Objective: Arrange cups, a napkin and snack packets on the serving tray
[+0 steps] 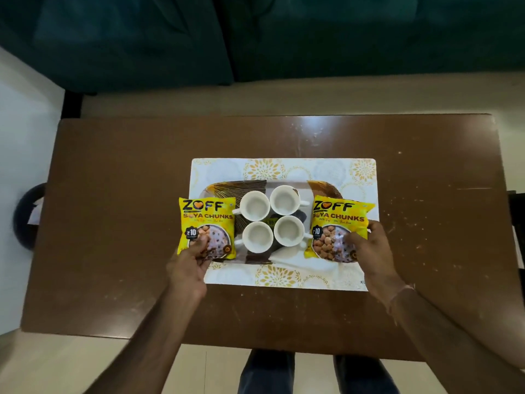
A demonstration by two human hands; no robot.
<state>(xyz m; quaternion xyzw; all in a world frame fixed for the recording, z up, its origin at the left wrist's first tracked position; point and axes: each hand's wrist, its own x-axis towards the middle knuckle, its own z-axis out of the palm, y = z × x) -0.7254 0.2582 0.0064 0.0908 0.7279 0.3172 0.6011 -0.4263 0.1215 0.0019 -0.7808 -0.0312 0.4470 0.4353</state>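
Several white cups (254, 206) stand in a tight square on a patterned serving tray (241, 186), which rests on a white and gold placemat (284, 167). My left hand (189, 264) grips the bottom edge of a yellow soya chunks packet (207, 220) at the tray's left end. My right hand (366, 248) holds a second yellow packet (338, 220) by its lower right corner at the tray's right end. Both packets lie flat, label up, beside the cups. I see no separate napkin.
The tray sits mid-way on a brown wooden table (113, 194). A dark teal sofa (255, 38) runs behind the far edge. A dark round object (28, 217) is on the floor at the left. My legs (267, 371) show below the near edge.
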